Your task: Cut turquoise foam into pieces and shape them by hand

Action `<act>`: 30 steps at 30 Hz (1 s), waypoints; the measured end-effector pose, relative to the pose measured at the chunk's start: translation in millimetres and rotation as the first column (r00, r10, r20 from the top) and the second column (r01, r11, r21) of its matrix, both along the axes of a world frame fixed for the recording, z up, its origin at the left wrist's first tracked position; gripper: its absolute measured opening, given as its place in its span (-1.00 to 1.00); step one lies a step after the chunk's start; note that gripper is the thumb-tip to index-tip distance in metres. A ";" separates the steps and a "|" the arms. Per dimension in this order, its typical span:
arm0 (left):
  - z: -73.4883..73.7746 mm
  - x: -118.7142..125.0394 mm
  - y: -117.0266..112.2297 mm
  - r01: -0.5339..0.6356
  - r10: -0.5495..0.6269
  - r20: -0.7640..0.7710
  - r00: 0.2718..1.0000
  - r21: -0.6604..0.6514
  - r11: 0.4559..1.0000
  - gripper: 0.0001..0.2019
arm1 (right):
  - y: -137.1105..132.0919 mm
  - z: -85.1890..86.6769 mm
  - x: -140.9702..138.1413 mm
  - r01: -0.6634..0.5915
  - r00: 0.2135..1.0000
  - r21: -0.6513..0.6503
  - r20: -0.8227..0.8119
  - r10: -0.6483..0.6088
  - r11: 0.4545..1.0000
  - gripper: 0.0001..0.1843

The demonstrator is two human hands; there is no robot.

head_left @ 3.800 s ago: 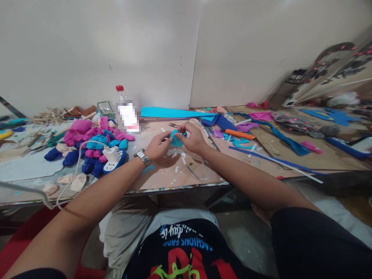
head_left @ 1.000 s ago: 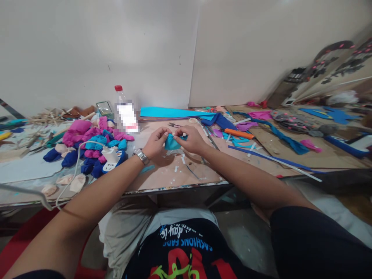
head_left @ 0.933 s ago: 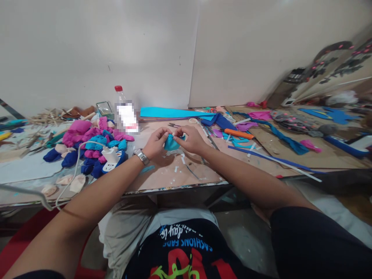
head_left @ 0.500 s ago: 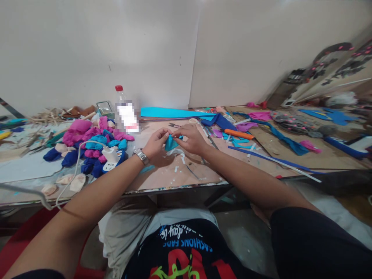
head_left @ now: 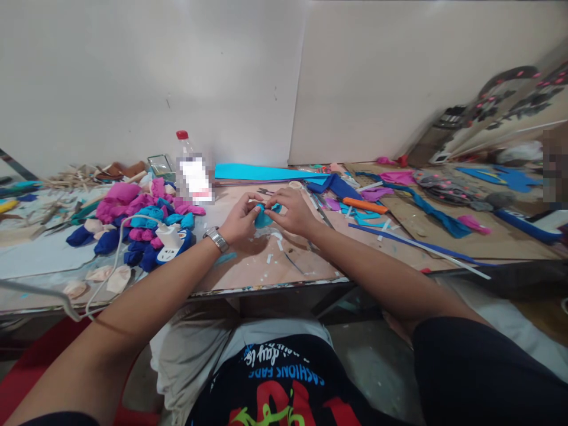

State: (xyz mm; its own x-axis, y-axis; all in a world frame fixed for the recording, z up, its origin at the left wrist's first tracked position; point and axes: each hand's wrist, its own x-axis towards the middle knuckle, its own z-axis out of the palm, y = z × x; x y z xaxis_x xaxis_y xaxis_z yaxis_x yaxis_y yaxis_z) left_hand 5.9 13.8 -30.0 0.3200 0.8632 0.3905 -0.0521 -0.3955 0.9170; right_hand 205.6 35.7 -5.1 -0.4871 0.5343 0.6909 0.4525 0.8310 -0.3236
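Observation:
Between my two hands is a small piece of turquoise crepe paper (head_left: 262,219), bunched and partly covered by the fingers. My left hand (head_left: 242,220), with a metal watch (head_left: 216,239) on its wrist, pinches the paper's left side. On the other side, the fingertips of my right hand (head_left: 290,212) close on its upper right part. Both hands hover just over the front middle of the table (head_left: 248,272). Scissors (head_left: 266,191) lie just behind the hands, mostly hidden. White and turquoise scraps (head_left: 271,236) are scattered below them.
Bunched paper balls in pink, blue and turquoise (head_left: 142,216) pile up at the left, around a power strip (head_left: 167,253) with a white cable. A red-capped bottle (head_left: 182,135) stands behind. Rightward lie an orange stick (head_left: 366,205), paper strips (head_left: 417,242) and cardboard (head_left: 399,225).
The turquoise paper has gone from a hanging flap to a rounder, more gathered shape. My fingers have shifted slightly around it. Part of a person now shows at the far right edge.

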 end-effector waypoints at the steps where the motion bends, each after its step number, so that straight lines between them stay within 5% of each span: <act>1: 0.2 -0.1 -0.5 -0.003 0.003 -0.009 1.000 0.009 1.000 -0.56 | 0.1 -0.4 -0.1 0.003 1.000 0.004 0.000 -0.003 1.000 -0.81; 11: 1.0 -1.0 2.0 0.007 0.000 -0.049 0.999 0.143 0.990 -0.58 | -0.1 -4.4 -1.1 -0.024 0.999 -0.016 -0.032 0.024 1.000 -0.85; 30: 4.3 -1.4 -1.4 0.113 -0.100 -0.093 0.991 0.145 0.983 -0.59 | 3.7 -6.1 0.2 -0.042 0.998 -0.027 -0.048 0.041 0.999 -0.70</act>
